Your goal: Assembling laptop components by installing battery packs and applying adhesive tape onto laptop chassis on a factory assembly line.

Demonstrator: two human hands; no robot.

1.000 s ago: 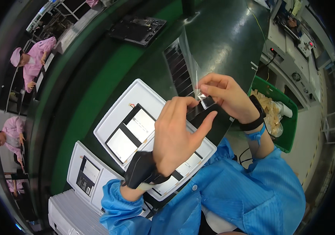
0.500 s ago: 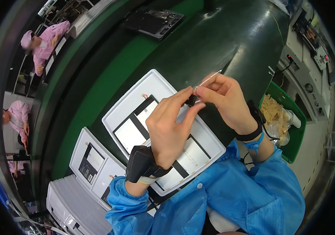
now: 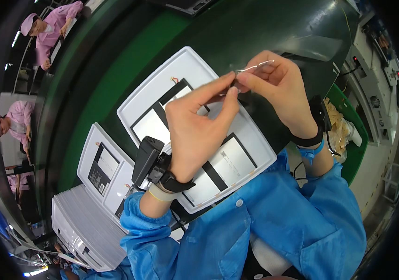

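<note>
My left hand (image 3: 198,128) is closed, its thumb and fingertips pinching a small dark piece (image 3: 233,86) that is mostly hidden. Against it, my right hand (image 3: 274,95) pinches a thin strip of clear film (image 3: 259,65), which curls out above the fingers. Both hands meet over a white plastic tray (image 3: 188,60). In the tray lie flat black-and-white battery packs (image 3: 232,161), one with short coloured wires (image 3: 175,80) showing at its end. My left forearm and hand cover part of the tray's middle.
Left of it, a similar tray (image 3: 87,156) with battery packs tops a stack of white trays (image 3: 85,228). A clear sheet (image 3: 314,48) lies on the dark green mat. At right stands a green bin (image 3: 359,158) with scraps. People in pink (image 3: 57,23) work beyond the far edge.
My hands stay together; the clear film now rises above my right fingers, and the dark piece shows less. The view has shifted, so the dark device at the back sits nearer the top edge.
</note>
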